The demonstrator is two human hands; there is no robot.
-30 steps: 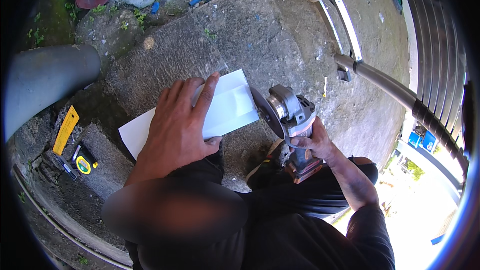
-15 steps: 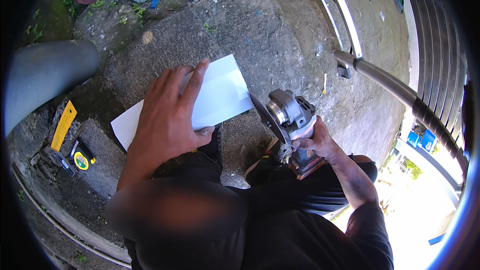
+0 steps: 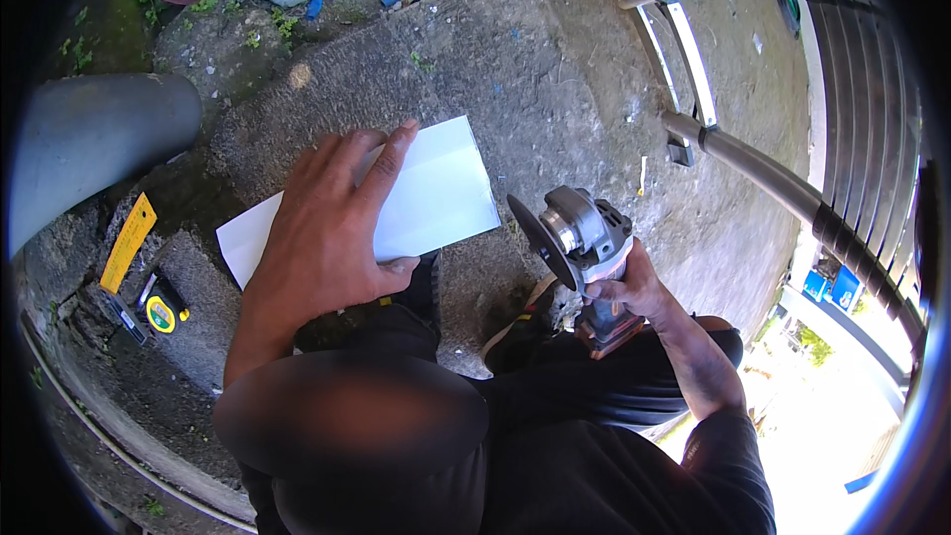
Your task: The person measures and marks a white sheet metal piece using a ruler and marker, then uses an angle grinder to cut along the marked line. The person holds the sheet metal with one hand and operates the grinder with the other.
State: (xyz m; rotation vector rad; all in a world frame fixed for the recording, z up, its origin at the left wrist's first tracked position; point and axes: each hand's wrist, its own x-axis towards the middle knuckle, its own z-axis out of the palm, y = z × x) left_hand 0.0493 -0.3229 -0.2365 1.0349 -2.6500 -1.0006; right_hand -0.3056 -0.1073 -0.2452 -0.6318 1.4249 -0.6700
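A white rectangular panel [image 3: 436, 185] lies at a slant in front of me, above the rough ground. Across its left part spreads my left hand [image 3: 332, 213], gripping it with the fingertips at the far edge and the thumb at the near edge. My right hand [image 3: 634, 282] is wrapped round the body of a cordless angle grinder [image 3: 594, 228]. The grinder's dark cutting disc [image 3: 538, 238] stands on edge, just right of the panel's right end, with a small gap between them. The fingers under the grinder are partly hidden.
Left of the panel, a yellow tape measure [image 3: 163, 309], a yellow rule-like strip [image 3: 129, 243] and a dark marking tool [image 3: 127, 317] lie on concrete [image 3: 535, 59]. A wide grey pipe [image 3: 109, 144] juts in at the left. A metal-framed bench [image 3: 763, 178] stands at the right.
My right hand has drawn the grinder slightly right, away from the panel's end, opening a gap beside the disc. My left hand stays on the panel.
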